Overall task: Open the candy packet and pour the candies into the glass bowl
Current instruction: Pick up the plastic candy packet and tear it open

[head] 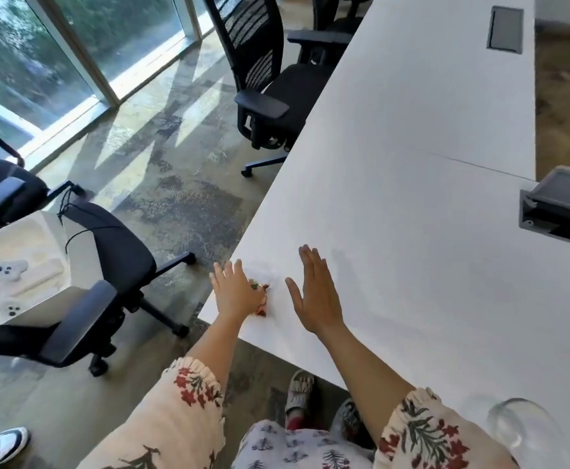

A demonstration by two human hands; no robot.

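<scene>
A person's left hand (pixel 235 292) lies flat, fingers spread, over a small candy packet (pixel 262 301) near the white table's (pixel 412 198) corner; the right hand (pixel 314 292), at its three o'clock, is flat and empty. The packet likely handles light, crinkly and slippery, best pinched at a twisted end; only orange-gold foil shows. The glass bowl (pixel 520 428) sits at five o'clock.
</scene>
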